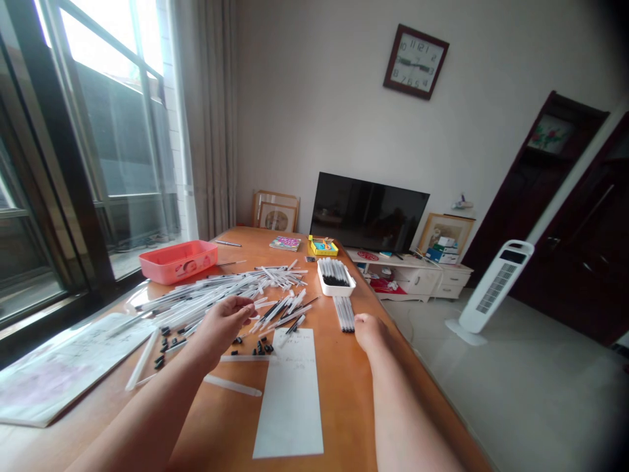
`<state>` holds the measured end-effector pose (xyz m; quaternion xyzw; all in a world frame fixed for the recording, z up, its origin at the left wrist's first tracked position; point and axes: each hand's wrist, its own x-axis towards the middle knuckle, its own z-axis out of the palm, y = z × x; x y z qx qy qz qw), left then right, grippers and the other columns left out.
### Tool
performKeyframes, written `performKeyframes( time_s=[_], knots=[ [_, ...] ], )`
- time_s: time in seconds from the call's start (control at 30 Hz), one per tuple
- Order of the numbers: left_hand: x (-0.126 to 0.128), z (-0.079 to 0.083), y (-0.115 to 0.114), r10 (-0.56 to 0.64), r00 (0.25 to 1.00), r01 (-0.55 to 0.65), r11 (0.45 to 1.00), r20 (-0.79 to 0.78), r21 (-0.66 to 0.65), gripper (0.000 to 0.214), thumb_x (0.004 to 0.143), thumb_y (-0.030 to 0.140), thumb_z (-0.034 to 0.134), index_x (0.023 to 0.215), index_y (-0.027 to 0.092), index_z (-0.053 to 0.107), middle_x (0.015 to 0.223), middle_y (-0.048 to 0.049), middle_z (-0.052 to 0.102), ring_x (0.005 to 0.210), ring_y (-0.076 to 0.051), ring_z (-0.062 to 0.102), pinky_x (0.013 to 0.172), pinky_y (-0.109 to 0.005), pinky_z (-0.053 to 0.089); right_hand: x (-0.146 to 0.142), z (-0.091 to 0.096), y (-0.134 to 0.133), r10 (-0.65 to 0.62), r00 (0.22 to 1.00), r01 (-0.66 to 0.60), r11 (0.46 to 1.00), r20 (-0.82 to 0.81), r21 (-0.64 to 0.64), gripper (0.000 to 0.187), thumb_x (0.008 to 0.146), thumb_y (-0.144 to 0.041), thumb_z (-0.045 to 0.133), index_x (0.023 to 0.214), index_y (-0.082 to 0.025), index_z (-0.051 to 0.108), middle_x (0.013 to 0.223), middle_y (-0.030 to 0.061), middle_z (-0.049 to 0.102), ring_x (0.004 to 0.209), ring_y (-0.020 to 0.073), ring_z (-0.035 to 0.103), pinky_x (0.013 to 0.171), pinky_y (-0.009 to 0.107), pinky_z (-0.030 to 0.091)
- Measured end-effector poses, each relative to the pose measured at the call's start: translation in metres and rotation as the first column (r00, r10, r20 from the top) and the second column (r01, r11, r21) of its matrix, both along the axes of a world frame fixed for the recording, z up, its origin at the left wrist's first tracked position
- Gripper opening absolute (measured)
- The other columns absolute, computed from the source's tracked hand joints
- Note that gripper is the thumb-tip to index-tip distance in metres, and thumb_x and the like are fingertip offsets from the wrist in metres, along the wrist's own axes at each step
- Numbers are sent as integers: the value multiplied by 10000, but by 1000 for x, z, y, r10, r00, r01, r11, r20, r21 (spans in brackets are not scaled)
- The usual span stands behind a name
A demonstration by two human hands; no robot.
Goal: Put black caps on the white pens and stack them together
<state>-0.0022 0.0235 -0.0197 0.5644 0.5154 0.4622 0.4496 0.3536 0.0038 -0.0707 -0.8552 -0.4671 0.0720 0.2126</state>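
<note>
Pen barrels (230, 288) lie heaped on the bench (344, 400) by the left hand (223, 324), grip pinched together. The right hand (368, 331) rests beside aligned pens (344, 313); its grip cannot be told.

The fingertips of the right hand (369, 331) are turned away and hidden; whether anything is held cannot be told. Whatever is pinched by the left hand (223, 324) is too small to be made out. Both forearms (393, 406) are cut off by the lower edge. The writing on the white paper strip (292, 393) is not legible.
</note>
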Motion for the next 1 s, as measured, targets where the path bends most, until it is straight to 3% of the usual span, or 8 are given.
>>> performKeyframes(
  time_s=[0.17, 0.33, 0.5, 0.6, 0.73, 0.83, 1.0],
  knots=[
    [-28, 0, 11, 136, 987, -140, 989, 85, 51, 504, 696, 537, 725, 1020, 155, 667, 943, -110, 753, 788, -193, 651, 703, -298, 470, -4, 2, -2, 32, 999, -32, 999, 0, 11, 356, 903, -367, 458, 1049, -293, 775, 1073, 106, 749, 946, 267, 693, 735, 324, 503],
    [-56, 1, 20, 353, 925, -361, 932, 141, 34, 456, 679, 461, 706, 1010, 149, 676, 941, -111, 743, 743, -174, 637, 648, -271, 450, -5, 2, -2, 38, 999, -37, 997, -13, 63, 343, 897, -366, 472, 1015, -265, 778, 911, 102, 761, 822, 244, 699, 704, 306, 504],
    [-67, -11, 30, 455, 887, -440, 884, -73, 157, 365, 706, 434, 634, 932, 154, 693, 827, -83, 726, 717, -202, 632, 625, -282, 437, -5, 4, -3, 0, 1000, 2, 988, -13, 155, 371, 907, -399, 470, 1097, -241, 747, 1017, 112, 752, 846, 229, 697, 674, 281, 484],
    [-70, -19, 33, 463, 831, -412, 885, -309, 217, 246, 704, 364, 630, 859, 189, 708, 792, -72, 722, 756, -226, 636, 658, -297, 424, -8, 7, -2, 1, 1000, -4, 984, 14, 177, 385, 915, -426, 457, 1112, -251, 737, 1060, 110, 739, 888, 237, 686, 656, 283, 456],
    [-72, -22, 29, 376, 568, -279, 925, -732, 259, 203, 703, 269, 590, 845, 236, 732, 911, -102, 736, 868, -276, 641, 703, -328, 404, -20, 14, -5, 35, 998, -48, 974, 60, 222, 355, 916, -410, 462, 1077, -271, 747, 1053, 100, 725, 920, 260, 657, 636, 300, 398],
    [-70, -21, 24, 319, 446, -227, 944, -836, 239, 216, 717, 273, 580, 850, 254, 749, 999, -128, 721, 934, -322, 627, 728, -359, 406, -32, 19, -9, 88, 992, -109, 953, 87, 282, 330, 921, -388, 466, 1039, -268, 750, 1012, 92, 714, 889, 254, 633, 617, 300, 362],
    [-67, -23, 21, 298, 395, -209, 950, -869, 231, 234, 718, 302, 591, 864, 254, 768, 1048, -140, 714, 998, -356, 604, 770, -383, 415, -47, 23, -16, 152, 985, -172, 923, 85, 344, 294, 915, -351, 493, 1016, -246, 749, 947, 90, 695, 861, 232, 609, 623, 289, 347]
  ],
)
